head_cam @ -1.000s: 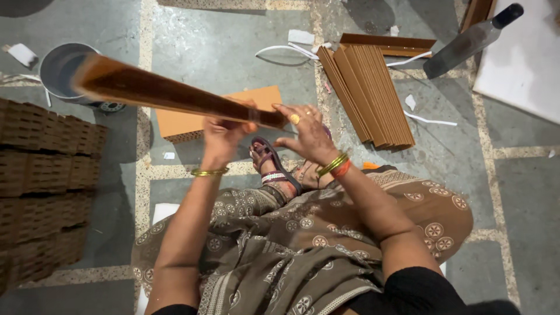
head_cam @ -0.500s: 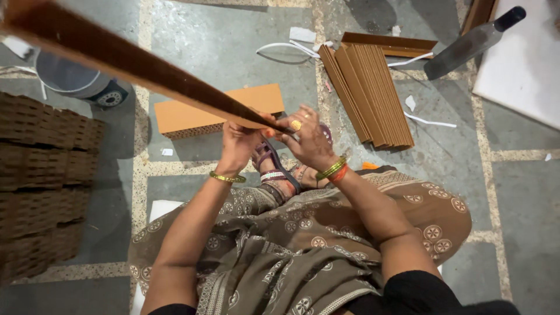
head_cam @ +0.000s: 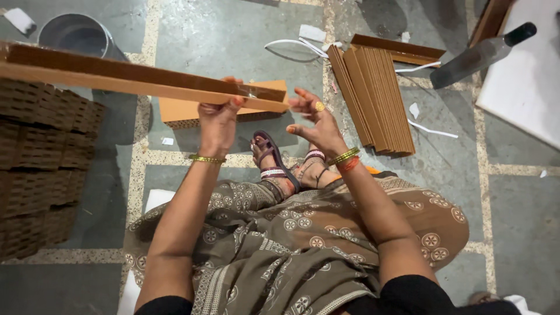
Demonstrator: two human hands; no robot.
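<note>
- Head view: left hand gripping long brown cardboard strip, held level above the floor, running off to the left.
- Right hand fingers spread, just beside the strip's right end, not gripping.
- Stack of strips lies on the floor right; bucket top left.

Two hands, left and right, are counted, with one long cardboard strip, one metal bucket, one bottle, and perhaps a dozen stacked strips.
</note>
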